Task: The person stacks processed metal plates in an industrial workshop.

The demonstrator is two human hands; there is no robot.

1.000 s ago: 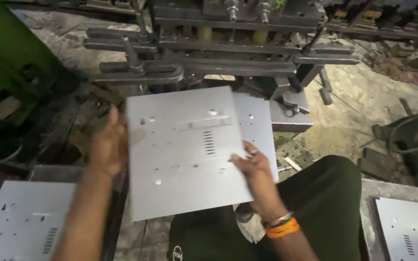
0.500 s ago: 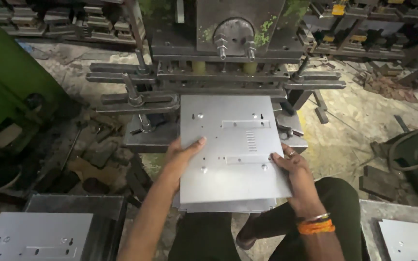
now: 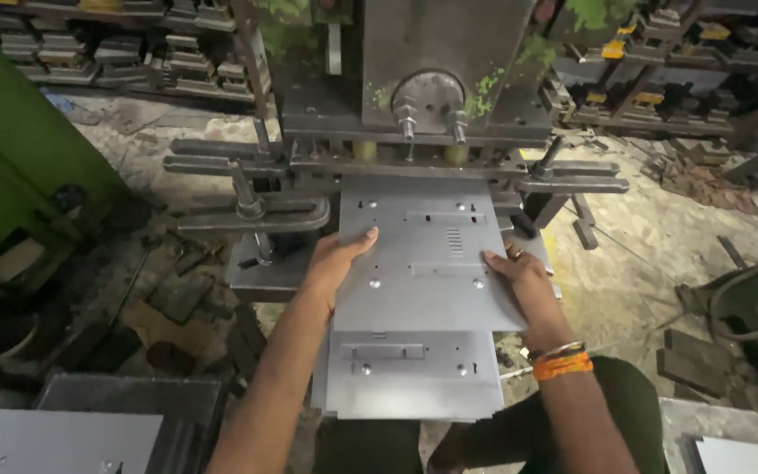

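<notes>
A flat grey metal sheet [image 3: 423,263] with punched holes and a slotted vent lies with its far end under the head of a press machine [image 3: 436,79]. My left hand [image 3: 337,263] grips the sheet's left edge, thumb on top. At the right edge my right hand [image 3: 519,281] holds the sheet, with a ring on one finger and an orange band at the wrist. A second similar sheet [image 3: 414,377] lies underneath, sticking out toward me over my lap.
Clamps and bars [image 3: 247,211] jut from the press on the left. Stacks of punched sheets sit at lower left [image 3: 54,439] and lower right [image 3: 747,452]. A green machine body [image 3: 10,149] stands left. Metal scrap litters the floor [image 3: 660,228].
The sheet, held up and tilted a second ago, has been lowered and pushed forward under the press head. Both hands slid along with it, and the view tipped up toward the machine.
</notes>
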